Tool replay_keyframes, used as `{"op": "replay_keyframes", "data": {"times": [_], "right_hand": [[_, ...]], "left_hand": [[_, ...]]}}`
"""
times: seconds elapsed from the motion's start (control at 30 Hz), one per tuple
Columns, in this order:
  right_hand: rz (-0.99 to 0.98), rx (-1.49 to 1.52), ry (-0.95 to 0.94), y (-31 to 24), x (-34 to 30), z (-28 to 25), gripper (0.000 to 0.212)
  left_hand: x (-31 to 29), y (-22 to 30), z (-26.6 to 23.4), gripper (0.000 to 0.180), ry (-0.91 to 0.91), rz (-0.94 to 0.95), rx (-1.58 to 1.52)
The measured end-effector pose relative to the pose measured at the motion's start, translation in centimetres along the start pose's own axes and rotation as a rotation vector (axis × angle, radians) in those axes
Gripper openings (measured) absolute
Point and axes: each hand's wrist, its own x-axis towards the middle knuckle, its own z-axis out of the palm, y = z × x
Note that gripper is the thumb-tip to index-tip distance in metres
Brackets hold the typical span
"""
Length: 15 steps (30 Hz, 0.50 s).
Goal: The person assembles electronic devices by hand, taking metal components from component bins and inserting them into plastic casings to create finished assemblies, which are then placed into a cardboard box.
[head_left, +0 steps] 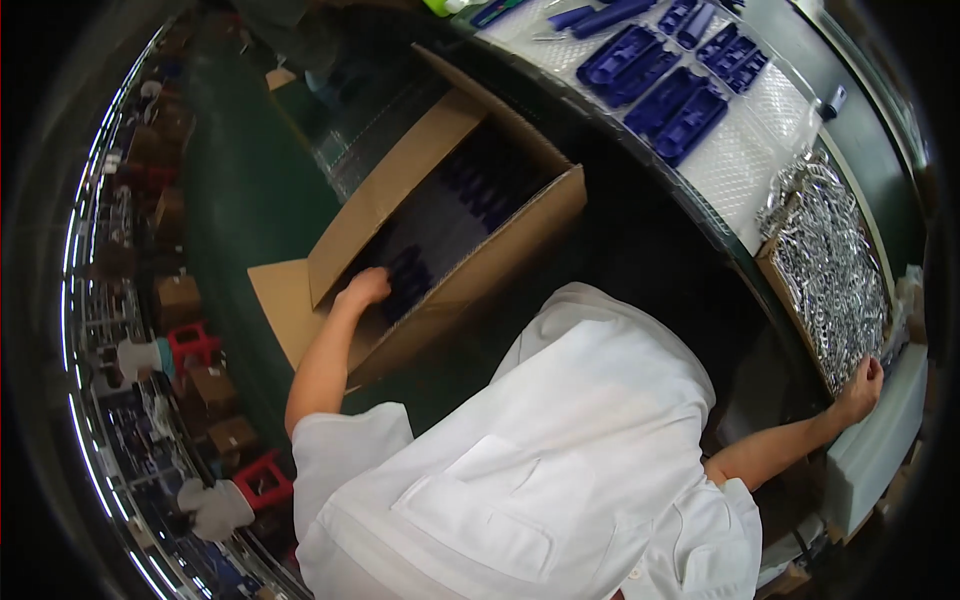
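My left hand [372,286] reaches into an open cardboard carton [500,245] with its fingers curled at the near end. Right beside it are dark blue plastic parts [408,278] in the carton's shadowed inside; whatever the fingers hold is hidden. Out to the right, my right hand [862,388] is closed, thumb and fingers together, at the near corner of a shallow box of shiny metal pieces [825,270]. Nothing I can name shows between those fingers. On the bench, several blue plastic housings [680,115] lie on clear bubble wrap [735,185].
A white foam block [880,440] stands by my right forearm. The bench edge [690,200] curves between carton and bench. To the left are red stools [262,482], more cartons [180,297] and people in white [215,508] along a line.
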Motion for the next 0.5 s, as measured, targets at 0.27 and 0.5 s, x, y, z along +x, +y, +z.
{"op": "replay_keyframes", "data": {"times": [0.27, 0.5], "right_hand": [[0.050, 0.093, 0.194, -11.1, -3.7, -3.7, 0.037], [0.082, 0.510, 0.151, -10.2, -3.1, -4.0, 0.031]], "left_hand": [[2.6, -4.3, 8.4, 0.033, 0.186, -0.219, 0.016], [7.1, -6.0, 14.2, 0.051, 0.507, -0.136, -0.010]]}}
